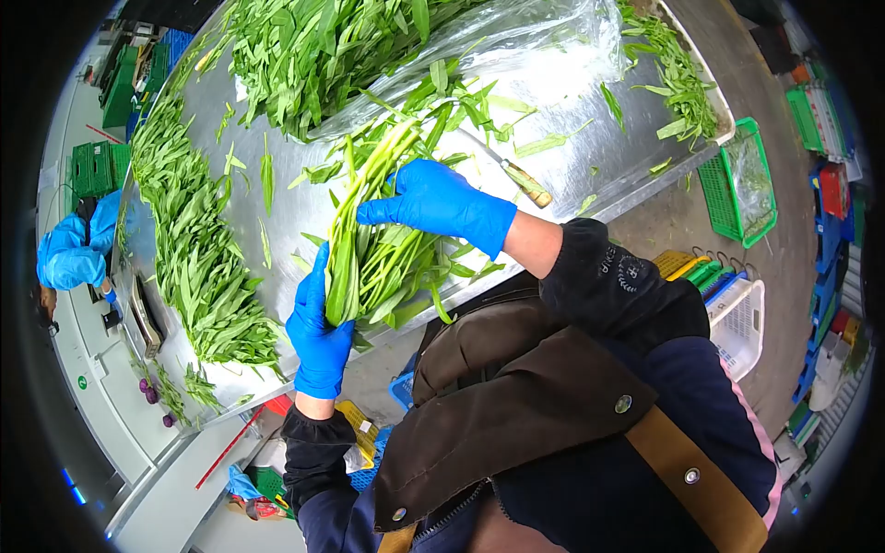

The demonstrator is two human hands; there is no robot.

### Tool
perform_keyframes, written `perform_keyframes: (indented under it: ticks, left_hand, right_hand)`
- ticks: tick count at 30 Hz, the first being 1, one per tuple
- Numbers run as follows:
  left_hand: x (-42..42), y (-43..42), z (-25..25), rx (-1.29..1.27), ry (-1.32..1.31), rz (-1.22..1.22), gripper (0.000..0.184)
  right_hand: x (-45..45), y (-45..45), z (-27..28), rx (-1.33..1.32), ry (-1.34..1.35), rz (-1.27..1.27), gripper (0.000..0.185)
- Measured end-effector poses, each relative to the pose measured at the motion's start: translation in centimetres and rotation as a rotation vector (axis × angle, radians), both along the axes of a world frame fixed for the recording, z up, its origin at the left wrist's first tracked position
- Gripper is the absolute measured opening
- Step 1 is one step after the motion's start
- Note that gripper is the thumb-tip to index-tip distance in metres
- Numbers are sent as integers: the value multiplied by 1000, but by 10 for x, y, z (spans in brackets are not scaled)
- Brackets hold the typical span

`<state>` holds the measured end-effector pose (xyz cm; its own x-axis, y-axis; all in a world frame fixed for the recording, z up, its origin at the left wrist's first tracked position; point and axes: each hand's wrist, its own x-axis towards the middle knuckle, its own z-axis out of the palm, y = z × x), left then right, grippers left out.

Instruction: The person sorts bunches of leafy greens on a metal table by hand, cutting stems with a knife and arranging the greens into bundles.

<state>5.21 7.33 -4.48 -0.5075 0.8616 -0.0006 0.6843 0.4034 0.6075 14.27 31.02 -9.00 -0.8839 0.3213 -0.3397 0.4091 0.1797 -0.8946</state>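
Plainly, leafy bunch (348, 263) between both hands (320, 336) (438, 203)

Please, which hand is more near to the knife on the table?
The right. The right hand, on the stems of the green bunch, is just left of the knife. The left hand is farther, on the bunch's side away from it.

A steel table (245, 198) spreads out beyond the left hand (318, 336) and right hand (442, 203). Right of the right hand, brownish-grey floor (641, 235) extends past 1 green crate (719, 194) and 1 white basket (739, 332). Well left of the left hand, a pale wall (97, 405) carries 1 small green sign (82, 382).
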Motion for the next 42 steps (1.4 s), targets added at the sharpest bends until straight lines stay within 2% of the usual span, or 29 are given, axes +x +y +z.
perform_keyframes:
  ticks: [3, 4, 9, 11, 12, 13, 14, 16, 17, 18, 19, 20, 21, 23, 25, 26, 27, 28, 29, 31, 32, 34, 35, 36, 38, 39, 40, 41, 42]
  left_hand:
    - [-5, 7, -5, 165, -36, 143, 75]
    - [-3, 9, -5, 235, -237, 282, 72]
    - [-17, 9, -13, 321, -401, 398, 75]
    - [-21, 6, -14, 351, -647, 448, 77]
    - [-22, 4, -11, 247, -514, 384, 78]
    - [-23, 1, -9, 144, -380, 321, 79]
    - [-25, -5, -8, 74, -433, 324, 78]
    - [-30, -24, -3, 23, -632, 394, 76]
    - [-33, -31, -1, 44, -779, 460, 77]
    - [-34, -34, 3, 19, -802, 495, 74]
    - [-39, -41, 2, 1, -804, 488, 72]
    - [-43, -43, 2, -13, -828, 494, 72]
    - [-45, -46, 4, -33, -852, 502, 71]
    - [-47, -48, 6, -34, -857, 519, 72]
    - [-47, -47, 4, -37, -867, 536, 72]
    - [-45, -46, 1, 14, -818, 524, 72]
    - [-43, -44, -1, 64, -769, 511, 73]
    - [-39, -36, 5, 106, -788, 519, 74]
    - [-36, -30, 5, 111, -725, 493, 74]
    - [-35, -29, 3, 114, -666, 476, 73]
    - [-36, -30, 1, 114, -668, 476, 73]
    - [-40, -33, -2, 119, -716, 493, 72]
    - [-39, -33, 0, 123, -717, 499, 72]
    - [-36, -33, 3, 84, -708, 527, 70]
    - [-33, -31, 7, 118, -723, 492, 68]
    - [-33, -29, 8, 121, -724, 496, 68]
    - [-33, -27, 9, 115, -755, 508, 68]
    - [-32, -27, 10, 110, -786, 520, 68]
    - [-35, -32, 6, 125, -805, 509, 71]
  right_hand:
    - [5, -1, -8, -10, 30, 21, 64]
    - [10, -3, 0, -86, 50, -12, 54]
    - [6, -21, -34, -185, 237, -40, 41]
    - [13, -9, 7, -74, -83, 175, 32]
    - [13, -8, -5, -74, -85, 173, 32]
    - [12, -7, -29, 276, 155, 130, 25]
    - [10, -3, -51, 623, 396, 82, 20]
    - [10, 62, -84, 551, 479, -73, 15]
    - [14, 79, -83, -131, 400, -254, 18]
    - [19, 96, -81, -772, 380, -629, 22]
    - [18, 99, -55, -429, 256, -696, 31]
    - [17, 113, -58, 230, 48, -449, 37]
    - [24, 117, -63, 690, -259, -271, 44]
    - [26, 103, -39, 828, -392, -199, 55]
    - [19, 78, -59, 999, 201, -376, 68]
    - [16, 64, -31, 576, 132, -304, 74]
    - [12, 57, -5, 373, -33, -141, 75]
    - [4, 49, -8, 148, 25, -46, 74]
    - [-10, 47, 1, 53, -145, 154, 63]
    - [-13, 26, -11, -63, 148, 174, 51]
    - [-14, 25, -25, -63, 146, 174, 51]
    - [-19, 28, -49, -323, 478, -45, 37]
    - [-17, 33, -21, -603, 214, -360, 24]
    - [-22, 53, -68, -1078, 535, -302, 25]
    - [-11, 84, -113, -1323, 623, -341, 29]
    - [-5, 94, -103, -1087, 395, -441, 33]
    - [-3, 85, -56, -568, 54, -391, 48]
    - [1, 75, -46, -570, 50, -389, 48]
    - [3, 69, -39, -108, 75, -307, 61]
